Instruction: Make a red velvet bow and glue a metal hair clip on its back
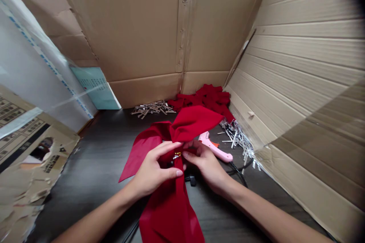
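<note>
Trailing toward 6 o'clock: one long end of the red fabric bow (192, 126), which sits front and centre; its long axis runs roughly 12 to 6, with a loop up near 1 and a flap out toward 9.
Left hand (152, 169): in from 8 o'clock, grasping the bow, thumb laid along the strip, forefinger stretched above; the other fingers are hidden.
Right hand (207, 164): in from 4 o'clock, fingers pinching the fabric close to the middle, and firmly by the look of it.
Gold piece (177, 155): here's the spot to watch! It shines on the strip between both hands, at 9 o'clock from the right thumb tip and just beside it, so the right hand is nearer.
Black cable (239, 172): curling over the desk (108, 133), between 3 and 4.
Pink glue gun (219, 152): lying at 3, just past the right hand.
Silver strips (238, 136): strewn between 2 and 3, against the cardboard.
Metal clips (154, 108): heaped at 11.
Red fabric pile (211, 97): bunched at 1.
Blue booklet (95, 87): leaning at 10.
Cardboard wall (142, 26): closing off 12, taped down its seam.
</note>
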